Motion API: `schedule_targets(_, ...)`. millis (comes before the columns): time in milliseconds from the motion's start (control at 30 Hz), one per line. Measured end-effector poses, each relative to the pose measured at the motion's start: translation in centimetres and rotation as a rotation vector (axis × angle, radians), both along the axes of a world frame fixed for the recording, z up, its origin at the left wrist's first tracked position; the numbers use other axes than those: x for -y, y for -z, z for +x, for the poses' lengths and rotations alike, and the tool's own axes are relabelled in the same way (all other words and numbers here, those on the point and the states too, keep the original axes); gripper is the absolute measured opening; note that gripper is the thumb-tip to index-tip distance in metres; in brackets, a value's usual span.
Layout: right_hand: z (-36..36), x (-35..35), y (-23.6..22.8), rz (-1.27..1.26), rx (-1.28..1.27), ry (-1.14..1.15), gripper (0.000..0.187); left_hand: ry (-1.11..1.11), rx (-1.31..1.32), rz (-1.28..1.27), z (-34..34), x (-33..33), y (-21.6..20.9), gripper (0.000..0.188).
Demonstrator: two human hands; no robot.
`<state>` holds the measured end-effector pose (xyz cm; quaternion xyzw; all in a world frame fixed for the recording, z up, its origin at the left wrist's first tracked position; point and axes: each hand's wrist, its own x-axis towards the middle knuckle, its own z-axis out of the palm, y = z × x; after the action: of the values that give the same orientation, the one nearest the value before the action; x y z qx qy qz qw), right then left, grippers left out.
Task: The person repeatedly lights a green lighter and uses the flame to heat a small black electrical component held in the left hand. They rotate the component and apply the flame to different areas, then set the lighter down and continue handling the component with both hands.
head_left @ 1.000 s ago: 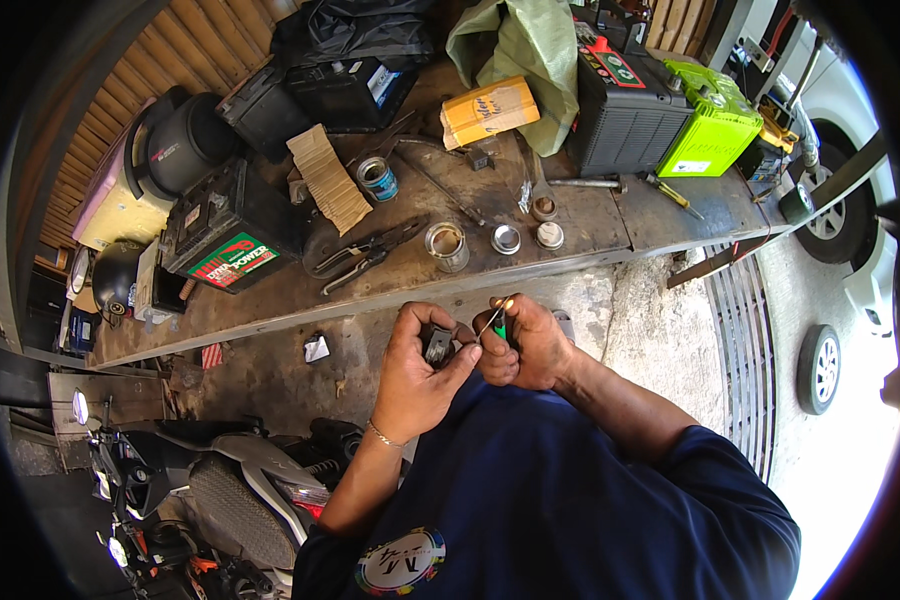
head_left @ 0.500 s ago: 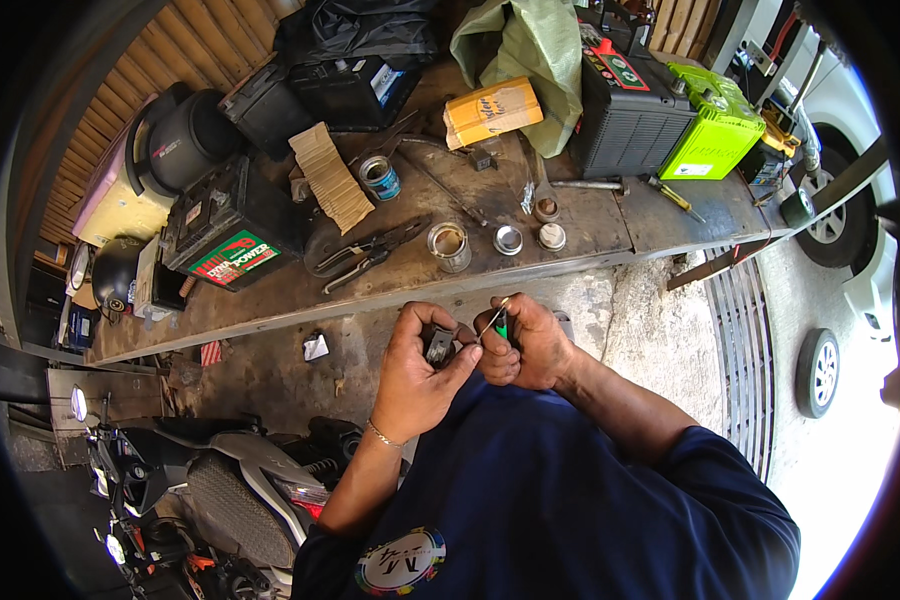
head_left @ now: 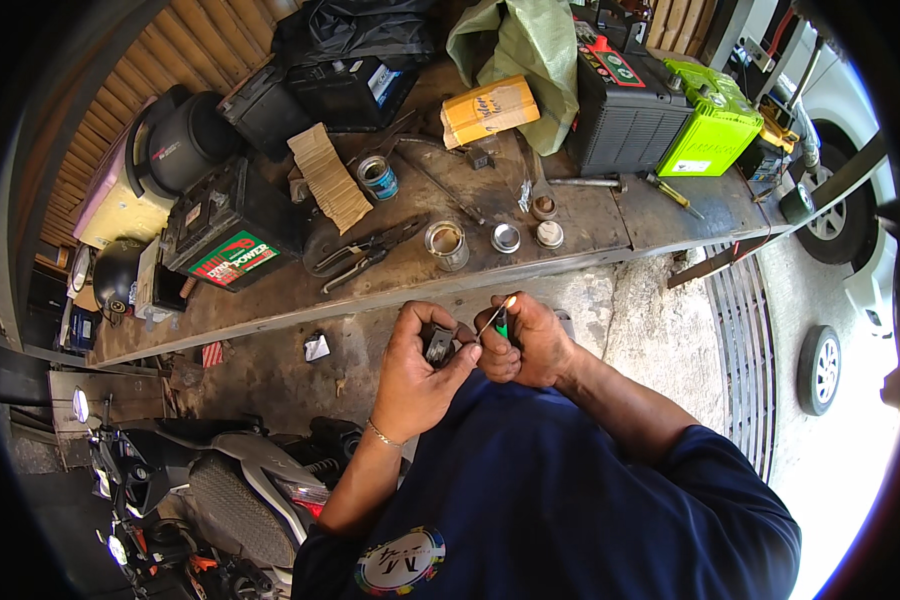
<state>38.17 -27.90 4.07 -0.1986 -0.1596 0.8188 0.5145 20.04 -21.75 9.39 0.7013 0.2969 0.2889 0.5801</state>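
Above the front of my dark blue shirt, both hands come close together. In the fingers of my left hand (head_left: 417, 350) is a small dark blocky part (head_left: 438, 347), partly covered by the thumb. My right hand (head_left: 533, 345) is closed around a green lighter (head_left: 501, 322). A small bright flame (head_left: 511, 301) shows at the top by the right thumb. A thin metal wire or pin (head_left: 489, 321) slants between the hands, one end at the flame and the other near my left fingertips; which fingers grip it I cannot tell.
Beyond the hands runs a wooden workbench (head_left: 580, 240) with a glass jar (head_left: 448, 246), small round tins (head_left: 506, 238), pliers (head_left: 355, 270), a blue can (head_left: 377, 178) and several car batteries (head_left: 630, 115). A motorcycle (head_left: 240, 500) stands at lower left; a loose wheel (head_left: 820, 370) is at right.
A flame has appeared at the lighter in my right hand, at the end of the thin wire. Both hands stay nearly in place.
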Motion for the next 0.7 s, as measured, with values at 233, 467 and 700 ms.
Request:
schedule_targets(233,0.03,-0.05,-0.24,-0.009,0.016,0.000,0.053,-0.005,0.015,-0.016,-0.04,0.20,-0.11,0.035)
schedule_targets(467,0.12,0.04,-0.25,-0.018,0.016,-0.007,0.053,0.006,0.026,-0.033,-0.06,0.32,-0.14,0.035)
schedule_targets(700,0.10,0.16,0.13,-0.015,-0.025,-0.007,0.053,0.011,0.023,-0.030,-0.05,0.38,-0.08,0.035)
